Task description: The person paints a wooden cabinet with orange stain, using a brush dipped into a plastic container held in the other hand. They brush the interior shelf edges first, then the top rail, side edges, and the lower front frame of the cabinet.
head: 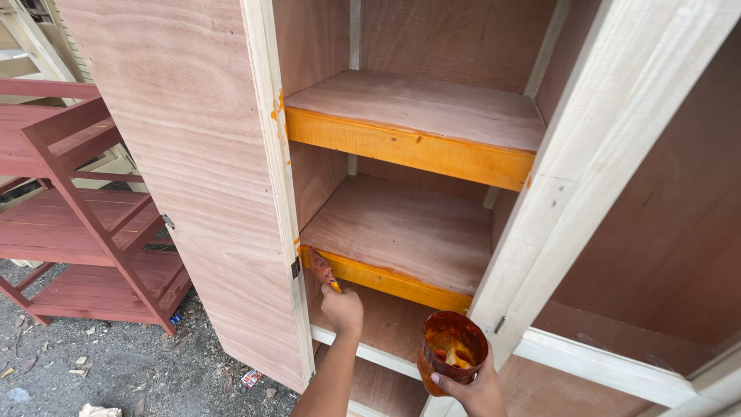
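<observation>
My left hand (342, 310) grips a small brush (323, 270) wet with orange stain. The brush tip touches the left end of the lower shelf's front edge (394, 282), which is coated orange. The upper shelf's front edge (409, 148) is orange as well. My right hand (475, 390) holds a round stained cup (451, 347) of orange liquid below the lower shelf. Both shelves sit inside a bare wooden cabinet (432, 46).
The cabinet's left door (208, 170) stands open beside my left arm, with orange smears on its pale edge. The right door (587, 154) is open too. A dark red wooden rack (77, 232) stands at the left on gravel ground (116, 363) littered with scraps.
</observation>
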The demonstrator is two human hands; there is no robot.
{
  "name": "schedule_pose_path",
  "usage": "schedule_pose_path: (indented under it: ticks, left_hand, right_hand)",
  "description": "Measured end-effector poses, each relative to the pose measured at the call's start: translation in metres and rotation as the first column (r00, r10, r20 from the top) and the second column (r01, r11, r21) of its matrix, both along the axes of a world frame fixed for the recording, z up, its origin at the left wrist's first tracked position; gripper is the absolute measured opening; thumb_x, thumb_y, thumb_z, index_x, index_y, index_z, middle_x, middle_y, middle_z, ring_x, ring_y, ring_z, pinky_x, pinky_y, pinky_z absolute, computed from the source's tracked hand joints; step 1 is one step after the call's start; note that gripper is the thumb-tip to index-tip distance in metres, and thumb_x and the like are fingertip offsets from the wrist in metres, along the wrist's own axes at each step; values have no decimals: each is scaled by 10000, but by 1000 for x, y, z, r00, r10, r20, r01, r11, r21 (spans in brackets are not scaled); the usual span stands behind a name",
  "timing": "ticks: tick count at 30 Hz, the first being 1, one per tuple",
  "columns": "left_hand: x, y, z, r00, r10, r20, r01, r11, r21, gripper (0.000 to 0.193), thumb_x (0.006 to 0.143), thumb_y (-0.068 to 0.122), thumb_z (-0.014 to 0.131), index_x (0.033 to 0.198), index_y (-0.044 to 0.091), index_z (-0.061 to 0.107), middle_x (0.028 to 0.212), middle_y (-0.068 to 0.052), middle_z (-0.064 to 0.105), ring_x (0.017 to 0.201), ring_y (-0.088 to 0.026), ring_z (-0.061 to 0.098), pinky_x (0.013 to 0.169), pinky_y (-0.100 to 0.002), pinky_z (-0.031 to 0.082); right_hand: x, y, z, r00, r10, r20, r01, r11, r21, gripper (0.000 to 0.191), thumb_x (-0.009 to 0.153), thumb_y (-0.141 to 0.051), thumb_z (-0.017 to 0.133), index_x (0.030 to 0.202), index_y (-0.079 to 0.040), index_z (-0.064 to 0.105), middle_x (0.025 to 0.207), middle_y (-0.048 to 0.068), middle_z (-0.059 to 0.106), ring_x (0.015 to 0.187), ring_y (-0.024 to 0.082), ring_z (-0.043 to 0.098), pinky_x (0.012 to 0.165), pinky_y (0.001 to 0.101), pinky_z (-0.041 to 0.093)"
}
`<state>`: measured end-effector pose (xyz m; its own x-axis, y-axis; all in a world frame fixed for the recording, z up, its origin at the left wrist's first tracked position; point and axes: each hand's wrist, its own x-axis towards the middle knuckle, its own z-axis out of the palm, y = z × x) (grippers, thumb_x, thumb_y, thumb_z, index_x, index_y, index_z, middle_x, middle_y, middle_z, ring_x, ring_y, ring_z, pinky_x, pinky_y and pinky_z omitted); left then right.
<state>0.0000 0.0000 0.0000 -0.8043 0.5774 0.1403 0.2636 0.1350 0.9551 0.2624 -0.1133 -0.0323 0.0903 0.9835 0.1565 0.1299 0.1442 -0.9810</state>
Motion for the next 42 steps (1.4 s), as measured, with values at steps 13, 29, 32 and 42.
schedule_pose_path:
  ticks: [13, 29, 32, 42]
  left_hand:
    - [-28, 40, -2, 987, -44, 153, 36, 998, 52, 369, 842, 48, 594, 1200, -39, 611, 1080, -270, 719, 998, -412, 717, 900, -477, 534]
    - [46, -19, -27, 943, -331, 47, 332, 943, -20, 280, 793, -18, 544, 1066, -11, 605, 828, -279, 704, 820, -448, 728, 759, -514, 547]
    - [92, -39, -26, 895, -445, 46, 444, 896, 32, 198, 794, -46, 541, 976, -33, 618, 795, -224, 702, 758, -418, 753, 704, -486, 561]
    - [146, -90, -30, 680, -725, -107, 732, 680, 42, 207, 776, 13, 649, 981, -14, 633, 812, -283, 696, 786, -453, 693, 690, -495, 539]
  right_hand:
    - [-6, 31, 29, 995, 4, 97, 7, 994, -114, 1070, 568, -84, 945, 1445, -80, 332, 1363, 143, 579, 1335, 254, 553, 1130, 433, 473]
    - [31, 6, 15, 992, 83, 93, -72, 991, -115, 1038, 611, -76, 927, 1438, -70, 300, 1349, 150, 563, 1306, 250, 572, 1097, 407, 510]
    - [40, -1, 5, 997, 52, 64, -46, 994, -94, 1052, 615, -74, 922, 1445, -64, 277, 1345, 154, 553, 1293, 253, 573, 1086, 407, 512]
    - [62, -34, 5, 993, -102, 65, 106, 992, -64, 988, 603, -94, 924, 1406, -20, 353, 1306, 180, 615, 1211, 263, 644, 1003, 406, 575]
